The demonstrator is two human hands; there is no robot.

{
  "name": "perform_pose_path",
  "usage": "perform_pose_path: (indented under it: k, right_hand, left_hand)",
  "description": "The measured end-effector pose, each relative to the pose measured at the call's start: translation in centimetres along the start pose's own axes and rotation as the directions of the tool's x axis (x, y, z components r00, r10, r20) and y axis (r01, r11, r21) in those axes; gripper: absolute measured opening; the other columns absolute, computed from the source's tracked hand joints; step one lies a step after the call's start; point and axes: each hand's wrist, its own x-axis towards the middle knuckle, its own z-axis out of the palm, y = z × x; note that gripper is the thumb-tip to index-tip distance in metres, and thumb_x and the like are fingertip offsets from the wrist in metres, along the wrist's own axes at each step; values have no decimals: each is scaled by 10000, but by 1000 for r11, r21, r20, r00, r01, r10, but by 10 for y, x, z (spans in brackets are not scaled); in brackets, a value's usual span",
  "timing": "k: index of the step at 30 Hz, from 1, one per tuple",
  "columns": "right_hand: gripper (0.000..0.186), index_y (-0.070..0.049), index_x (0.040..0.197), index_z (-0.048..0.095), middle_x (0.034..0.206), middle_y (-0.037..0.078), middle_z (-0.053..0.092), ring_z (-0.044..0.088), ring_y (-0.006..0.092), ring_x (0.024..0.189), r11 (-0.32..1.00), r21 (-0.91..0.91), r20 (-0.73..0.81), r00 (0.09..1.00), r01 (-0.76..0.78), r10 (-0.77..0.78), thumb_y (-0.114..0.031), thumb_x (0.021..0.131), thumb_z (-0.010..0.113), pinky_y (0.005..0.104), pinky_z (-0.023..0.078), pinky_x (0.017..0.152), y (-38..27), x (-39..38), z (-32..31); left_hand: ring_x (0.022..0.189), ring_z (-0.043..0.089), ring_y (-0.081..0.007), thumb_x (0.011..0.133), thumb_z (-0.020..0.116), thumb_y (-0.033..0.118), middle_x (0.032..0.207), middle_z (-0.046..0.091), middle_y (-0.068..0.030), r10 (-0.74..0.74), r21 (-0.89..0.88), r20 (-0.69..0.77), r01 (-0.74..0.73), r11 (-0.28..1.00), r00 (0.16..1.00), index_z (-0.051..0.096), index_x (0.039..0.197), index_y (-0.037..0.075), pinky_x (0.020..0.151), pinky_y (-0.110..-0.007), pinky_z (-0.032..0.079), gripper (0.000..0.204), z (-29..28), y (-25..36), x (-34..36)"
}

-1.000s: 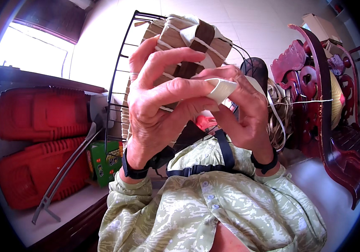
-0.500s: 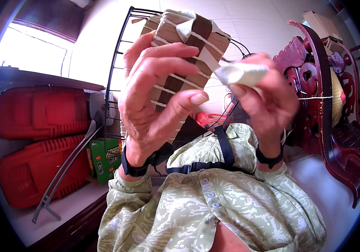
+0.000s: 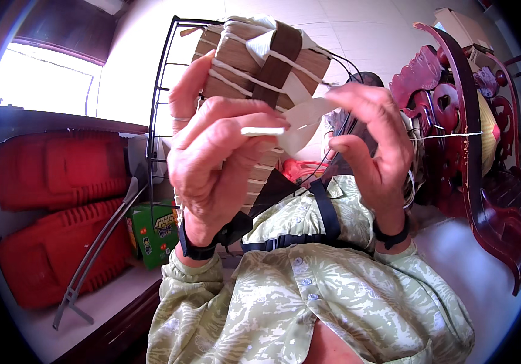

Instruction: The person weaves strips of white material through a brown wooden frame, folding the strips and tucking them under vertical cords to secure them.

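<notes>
A block-like piece (image 3: 309,57) wrapped in tan strips, crossed by white cords and one dark brown band, stands in front of me beside a black wire rack (image 3: 162,91). My left hand (image 3: 212,155) pinches a translucent white strip (image 3: 304,124) between thumb and fingers, and a short end of it pokes out to the left. The strip curves from there toward the right and up to the wrapped piece. Right of it, my right hand (image 3: 376,142) has its fingers curved and thumb apart, with the strip's bend close to its fingertips. Whether they touch, I cannot tell.
Two red plastic pieces (image 3: 63,173) sit at the left, with a green box (image 3: 153,233) and a grey metal bar (image 3: 99,252) by them. A carved dark red wooden chair (image 3: 470,139) stands at the right. A white cord (image 3: 446,136) stretches across to it.
My left hand has closed from spread fingers onto the white strip. My right hand, which held the strip bunched up, has opened, and the strip now hangs in a curve between the hands.
</notes>
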Motion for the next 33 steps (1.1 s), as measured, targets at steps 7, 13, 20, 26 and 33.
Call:
perform_pose_path:
  k: [7,13,20,26,33]
  right_hand:
    - [235,-48,1035,731,913,98,695,663,273,866,959,-281,7,1000,27,-26,-49,808,791,384,509,780,30,-31,-6]
    - [169,-6,1011,721,935,106,699,659,262,858,964,-259,-261,957,54,-123,-12,846,754,360,503,772,9,-20,0]
    - [203,-22,1049,718,916,97,690,641,255,856,997,-23,-18,997,-77,77,-17,846,731,349,497,738,3,-22,2]
    - [254,5,1006,705,880,107,672,644,257,725,998,12,-79,995,57,-56,64,764,756,355,504,635,-4,-36,8]
    - [352,-75,1044,655,1018,55,666,625,259,914,936,-343,-201,968,78,-154,-240,791,836,408,445,805,-3,-28,30]
  left_hand:
    - [1237,557,-301,853,721,151,1065,738,-144,2,-19,101,0,1000,995,754,887,45,1011,-423,435,115,-9,-8,-3]
    - [1224,536,-315,693,658,107,1111,738,-73,102,40,59,-104,994,993,789,845,159,1135,-469,340,207,-4,-10,7]
    - [1270,534,-364,784,672,212,1207,713,-138,122,-7,32,-122,992,992,773,814,125,1122,-488,369,136,-5,-14,2]
    - [1304,550,-429,916,647,233,1268,665,-245,207,-4,79,-207,978,975,728,784,40,1145,-555,361,247,-7,-13,10]
    - [908,728,-198,730,715,170,847,763,2,106,-136,134,-87,987,985,748,808,139,1182,-435,237,91,-5,-12,8]
